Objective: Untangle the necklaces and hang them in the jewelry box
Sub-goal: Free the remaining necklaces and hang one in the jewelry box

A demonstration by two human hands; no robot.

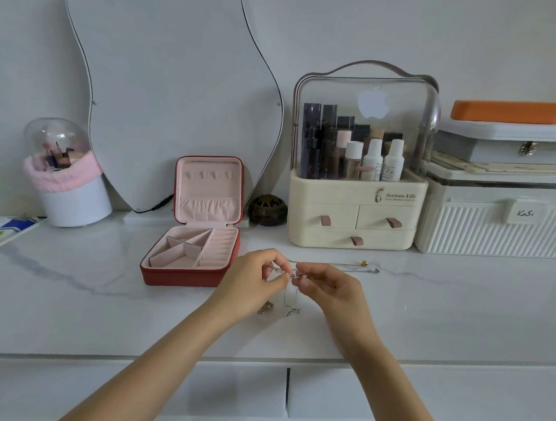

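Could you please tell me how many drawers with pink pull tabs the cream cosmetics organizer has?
3: the upper left drawer, the upper right drawer, and the wide bottom drawer beneath both, on the cream cosmetics organizer.

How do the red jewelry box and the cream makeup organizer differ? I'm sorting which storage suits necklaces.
The jewelry box is red, low, with its lid open; the makeup organizer is cream, tall, its clear cover closed. The jewelry box's pink compartments look empty; the makeup organizer holds bottles and has drawers. Both stand on the marble tabletop.
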